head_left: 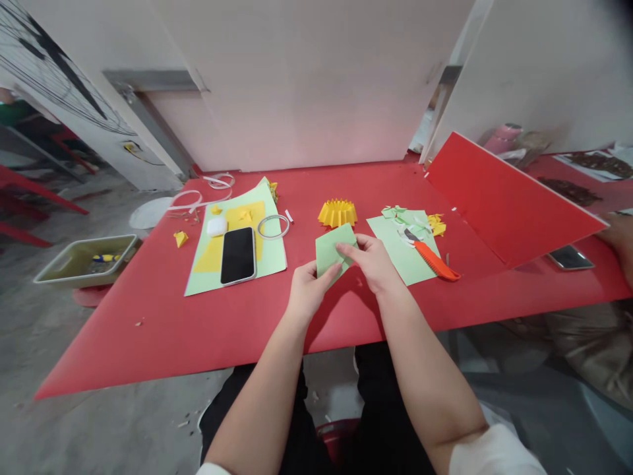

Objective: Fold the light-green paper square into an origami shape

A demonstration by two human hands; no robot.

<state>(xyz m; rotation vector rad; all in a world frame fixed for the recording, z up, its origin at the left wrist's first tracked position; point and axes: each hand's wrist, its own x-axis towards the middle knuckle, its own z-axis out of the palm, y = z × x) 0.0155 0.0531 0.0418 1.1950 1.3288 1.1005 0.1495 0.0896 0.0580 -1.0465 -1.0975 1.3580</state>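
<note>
A small light green paper is held between both hands above the red table. My left hand pinches its lower left part, and my right hand grips its right side, thumb on the front. Just behind the paper stands a pleated yellow paper piece. To the right, an orange-handled cutter lies partly on a green sheet beside green scraps and yellow folded bits.
Left on the table, a phone, a white case and a ring lie on green and yellow sheets. A red board stands tilted at right, near another person's arm. A bin is beyond the left edge.
</note>
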